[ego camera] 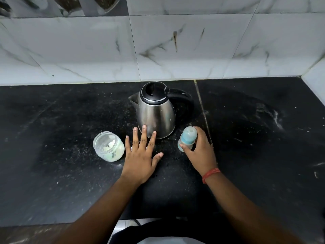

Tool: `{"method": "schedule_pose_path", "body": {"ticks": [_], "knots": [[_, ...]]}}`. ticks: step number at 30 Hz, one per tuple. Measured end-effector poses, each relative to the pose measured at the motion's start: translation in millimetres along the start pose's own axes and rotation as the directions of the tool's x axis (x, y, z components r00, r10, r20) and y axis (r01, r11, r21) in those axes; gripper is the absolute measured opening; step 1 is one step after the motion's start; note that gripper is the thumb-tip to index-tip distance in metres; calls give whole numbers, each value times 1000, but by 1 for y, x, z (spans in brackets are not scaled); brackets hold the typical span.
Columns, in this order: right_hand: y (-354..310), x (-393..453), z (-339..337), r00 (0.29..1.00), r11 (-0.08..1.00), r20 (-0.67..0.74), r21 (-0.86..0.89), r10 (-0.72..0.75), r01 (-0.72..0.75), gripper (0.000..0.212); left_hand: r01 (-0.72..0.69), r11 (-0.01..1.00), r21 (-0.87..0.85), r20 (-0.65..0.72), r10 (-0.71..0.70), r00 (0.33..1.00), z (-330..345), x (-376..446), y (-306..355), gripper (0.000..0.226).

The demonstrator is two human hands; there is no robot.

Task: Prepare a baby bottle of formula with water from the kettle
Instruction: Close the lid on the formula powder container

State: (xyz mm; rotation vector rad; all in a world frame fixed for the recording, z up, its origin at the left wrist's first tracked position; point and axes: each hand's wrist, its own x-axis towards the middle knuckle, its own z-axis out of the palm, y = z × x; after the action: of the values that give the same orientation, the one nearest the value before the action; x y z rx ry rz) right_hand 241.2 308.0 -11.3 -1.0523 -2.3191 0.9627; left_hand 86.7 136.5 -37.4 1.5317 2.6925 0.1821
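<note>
Nearest, in front of the steel electric kettle (155, 110), the left hand (140, 155) lies flat with fingers spread, holding nothing, its fingertips by the kettle's base. To the kettle's front right, the right hand (200, 150) grips the capped clear baby bottle with blue collar (187, 138); the open clear formula jar (109, 146) stands front left. A hot kettle wall could scald those fingertips, and a careless sweep could topple the jar.

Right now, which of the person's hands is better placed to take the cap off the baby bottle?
The right hand: it already grips the baby bottle just below its cap. The left hand lies flat and open between the jar and the kettle, free to steady or twist.
</note>
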Motion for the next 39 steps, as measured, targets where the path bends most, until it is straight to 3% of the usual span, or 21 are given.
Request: {"method": "schedule_pose_path", "body": {"ticks": [4, 7, 11, 16, 20, 23, 30, 35, 39], "knots": [[6, 0, 0, 1000, 1000, -14, 26, -11, 11, 86, -5, 1000, -7, -18, 5, 1000, 2, 1, 0, 77], [2, 1, -5, 994, 998, -99, 35, -41, 44, 92, -15, 1000, -17, -39, 15, 999, 0, 2, -1, 77], [-26, 7, -16, 922, 955, -260, -152, -287, 254, 71, -42, 998, -44, -105, 38, 994, -11, 4, -5, 73], [-72, 13, -5, 831, 869, -262, -223, -490, 442, 51, -63, 995, -76, -227, 44, 973, -38, 6, -21, 71], [-95, 9, 23, 832, 846, -159, -154, -532, 511, 43, -8, 998, -66, -307, -12, 952, -55, -1, -53, 72], [-102, 4, 51, 856, 847, 25, -128, -517, 516, 43, 72, 995, -76, -324, -93, 941, -61, -13, -81, 76], [-101, -2, 105, 826, 829, 496, -319, -267, 459, 72, 199, 948, -247, -228, -257, 939, -55, -43, -130, 100], [-100, -5, 125, 812, 778, 574, -461, -104, 426, 82, 269, 864, -425, -35, -313, 949, -47, -49, -142, 123], [-97, -7, 133, 816, 760, 570, -487, -96, 430, 80, 294, 758, -582, 58, -322, 945, -40, -46, -140, 127]]}}
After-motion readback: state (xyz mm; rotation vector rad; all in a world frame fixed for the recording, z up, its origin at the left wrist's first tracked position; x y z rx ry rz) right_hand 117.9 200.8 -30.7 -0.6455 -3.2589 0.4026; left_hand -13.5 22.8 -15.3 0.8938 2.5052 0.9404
